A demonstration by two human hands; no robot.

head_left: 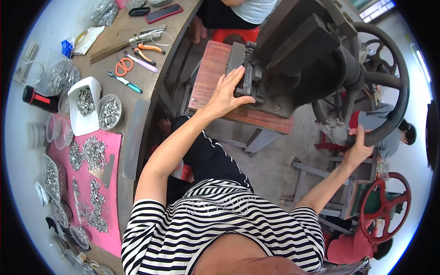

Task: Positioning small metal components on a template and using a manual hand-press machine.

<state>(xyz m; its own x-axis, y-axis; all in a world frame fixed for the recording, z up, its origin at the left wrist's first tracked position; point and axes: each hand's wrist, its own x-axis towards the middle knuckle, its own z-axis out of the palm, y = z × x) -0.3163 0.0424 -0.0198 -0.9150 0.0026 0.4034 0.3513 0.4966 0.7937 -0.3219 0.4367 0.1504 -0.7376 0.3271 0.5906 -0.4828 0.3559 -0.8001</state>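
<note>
My left hand (pixel 228 91) lies with fingers stretched and thumb apart at the near edge of a metal die fixture (pixel 249 75), its fingertips by the upright block. That fixture sits under the dark press body (pixel 307 68), on a reddish wooden bench top (pixel 208 73). Whether a small part lies under my fingers, I cannot tell. Out to the right, my right hand (pixel 359 145) is wrapped round the lower rim of the press's large dark handwheel (pixel 404 87), beside a grey wrapping (pixel 334 130) on the wheel.
On the left table, a pink mat (pixel 114 183) carries piles of small metal parts (pixel 95 153); a white tray (pixel 80 128) and tubs stand beside it. Pliers (pixel 145 52), scissors (pixel 123 67) and a brush (pixel 110 51) lie further back. A red handwheel (pixel 385 206) and other people are at right.
</note>
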